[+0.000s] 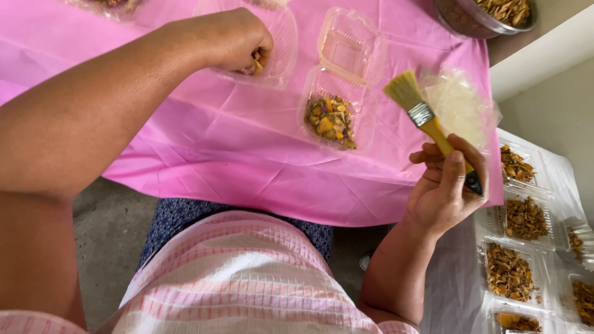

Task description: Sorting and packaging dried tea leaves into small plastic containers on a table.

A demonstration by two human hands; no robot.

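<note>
Pink tablecloth [235, 154]: left hand [232, 40] pinches snack pieces [257, 64], right hand [442, 188] grips a brush [427, 120].

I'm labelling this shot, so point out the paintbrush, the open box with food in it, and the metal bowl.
paintbrush [422, 114], head view, metal band below the bristles
open box [366, 110], head view, right rim
metal bowl [461, 21], head view, outer wall

glossy pink plastic tablecloth [247, 161], clear plastic tray [322, 86], bristle brush [427, 120]

Yellow-handled paintbrush with metal ferrule and pale bristles [427, 120], held tilted, bristles up-left over pink cloth, small yellow-brown dried pieces [257, 63] pinched in a fist inside a clear plastic tray [281, 43]
</note>
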